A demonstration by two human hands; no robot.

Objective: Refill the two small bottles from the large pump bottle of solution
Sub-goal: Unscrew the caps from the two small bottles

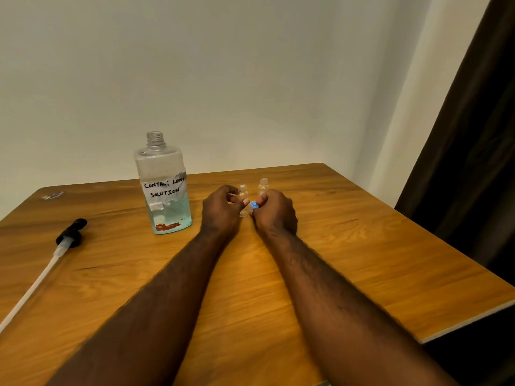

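Forearms are stretching over the wooden table; left hand is pinching a small clear bottle, probably light and easily tipping; right hand is clamping a blue cap.

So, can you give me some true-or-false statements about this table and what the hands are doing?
1. The pump is screwed onto the large bottle. False: it lies on the table, left of the open-necked bottle.
2. The right hand pinches a blue cap. True.
3. The left hand holds a small bottle. True.
4. The large bottle is full to its neck. False: liquid fills only its lower part.
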